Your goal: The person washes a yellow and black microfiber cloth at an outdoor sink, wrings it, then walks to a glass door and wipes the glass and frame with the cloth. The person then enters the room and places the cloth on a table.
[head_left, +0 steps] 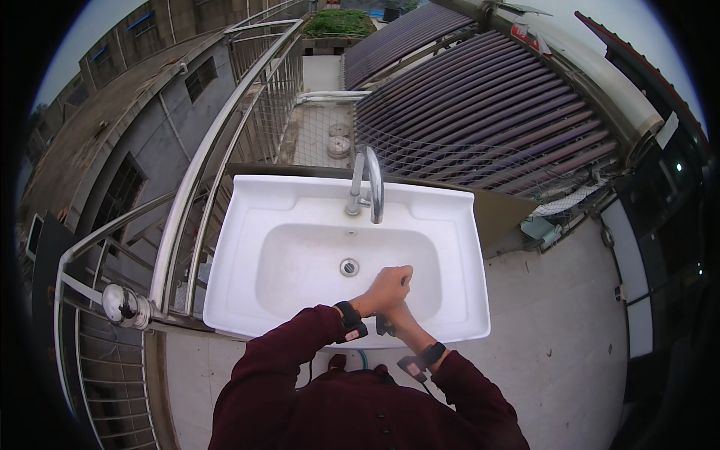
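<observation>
Over the right part of a white ceramic washbasin (230, 270), my left hand (387, 288) has its fingers curled and lies across my right hand (396, 310) or wrist. Whether the left hand holds anything is unclear; a small dark spot shows at its curled fingers. Most of the right hand is hidden beneath the left. A dark object (385, 325) shows just below the crossed hands, partly covered. The round metal drain (349, 267) lies left of the hands. A chrome gooseneck faucet (377, 191) stands at the basin's back edge; no water stream is visible.
A stainless steel railing (197, 163) runs along the left. Behind the basin are a brown board (500, 216), wire mesh (320, 135) and solar water heater tubes (478, 107). Pale floor (540, 315) extends to the right. Black straps with small devices sit on both wrists.
</observation>
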Demonstrator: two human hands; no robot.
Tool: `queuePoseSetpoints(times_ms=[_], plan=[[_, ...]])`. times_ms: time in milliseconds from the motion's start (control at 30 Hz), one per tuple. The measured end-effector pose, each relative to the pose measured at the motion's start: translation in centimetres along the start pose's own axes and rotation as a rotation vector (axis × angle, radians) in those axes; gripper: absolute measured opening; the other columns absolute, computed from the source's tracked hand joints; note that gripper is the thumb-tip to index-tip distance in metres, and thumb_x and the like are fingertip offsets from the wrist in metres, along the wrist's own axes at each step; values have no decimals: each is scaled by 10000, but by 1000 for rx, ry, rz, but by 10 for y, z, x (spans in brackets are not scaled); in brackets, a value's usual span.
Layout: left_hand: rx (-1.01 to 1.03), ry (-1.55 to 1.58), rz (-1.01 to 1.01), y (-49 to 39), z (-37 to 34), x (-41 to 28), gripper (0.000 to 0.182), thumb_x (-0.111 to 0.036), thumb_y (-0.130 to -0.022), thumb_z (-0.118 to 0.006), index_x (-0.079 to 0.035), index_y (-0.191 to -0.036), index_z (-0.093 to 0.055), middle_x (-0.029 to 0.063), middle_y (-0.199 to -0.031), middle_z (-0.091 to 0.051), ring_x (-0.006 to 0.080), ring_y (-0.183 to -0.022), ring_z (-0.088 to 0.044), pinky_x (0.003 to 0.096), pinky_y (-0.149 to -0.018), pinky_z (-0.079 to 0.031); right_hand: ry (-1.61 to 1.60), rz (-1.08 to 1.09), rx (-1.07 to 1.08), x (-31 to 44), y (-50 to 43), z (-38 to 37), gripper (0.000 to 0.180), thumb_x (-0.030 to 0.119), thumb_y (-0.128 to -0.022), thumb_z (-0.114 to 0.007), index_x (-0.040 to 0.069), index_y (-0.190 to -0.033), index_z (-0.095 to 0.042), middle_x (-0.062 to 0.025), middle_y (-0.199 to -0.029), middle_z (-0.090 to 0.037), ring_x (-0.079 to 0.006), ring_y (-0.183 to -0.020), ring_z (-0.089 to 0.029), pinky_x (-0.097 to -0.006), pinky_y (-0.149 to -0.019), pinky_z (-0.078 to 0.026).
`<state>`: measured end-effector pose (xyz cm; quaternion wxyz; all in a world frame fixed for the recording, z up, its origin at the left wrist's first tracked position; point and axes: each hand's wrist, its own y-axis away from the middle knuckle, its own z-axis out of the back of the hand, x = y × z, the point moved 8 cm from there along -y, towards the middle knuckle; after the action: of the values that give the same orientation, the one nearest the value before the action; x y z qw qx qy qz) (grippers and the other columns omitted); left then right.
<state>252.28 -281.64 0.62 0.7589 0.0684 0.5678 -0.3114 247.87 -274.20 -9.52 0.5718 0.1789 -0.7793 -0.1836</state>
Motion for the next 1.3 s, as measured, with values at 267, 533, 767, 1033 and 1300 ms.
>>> queuePoseSetpoints(times_ms=[267,533,767,1033,1300], plan=[[-52,-91,11,4,-6,23,110,-18,-779,-584,-22,-760,-476,183,-669,-526,380,-626,-504,427,-578,-422,333,-30,-112,-27,-31,20,390,259,-779,-812,13,-1041,-662,-29,-931,-675,-118,-777,-613,-283,-643,-472],[63,291,64,16,8,5,280,-194,-825,-746,-35,-1020,-622,53,-807,-614,174,-794,-618,323,-764,-504,452,25,34,32,13,16,458,179,-696,-848,-6,-1065,-651,-56,-959,-684,-154,-849,-650,-309,-735,-521],[220,148,205,26,14,2,387,-206,-796,-786,-57,-1125,-650,82,-966,-678,178,-888,-654,310,-830,-522,792,81,-139,67,25,35,601,270,-637,-895,23,-1106,-612,-89,-968,-687,-190,-846,-666,-328,-743,-544],[-54,-23,22,24,50,-39,326,-120,-726,-791,-44,-1015,-660,113,-986,-651,255,-920,-650,352,-839,-524,743,416,-321,92,63,70,1037,352,-646,-923,19,-1486,-413,-211,-1416,-470,-296,-1229,-561,-375,-838,-560],[-76,-293,-511,46,24,-101,257,-54,-751,-740,-66,-993,-657,144,-1207,-573,371,-1172,-562,431,-969,-504,-392,23,98,58,78,28,705,576,-996,-479,9,-1412,-437,-179,-1354,-552,-347,-1243,-554,-517,-977,-499]])
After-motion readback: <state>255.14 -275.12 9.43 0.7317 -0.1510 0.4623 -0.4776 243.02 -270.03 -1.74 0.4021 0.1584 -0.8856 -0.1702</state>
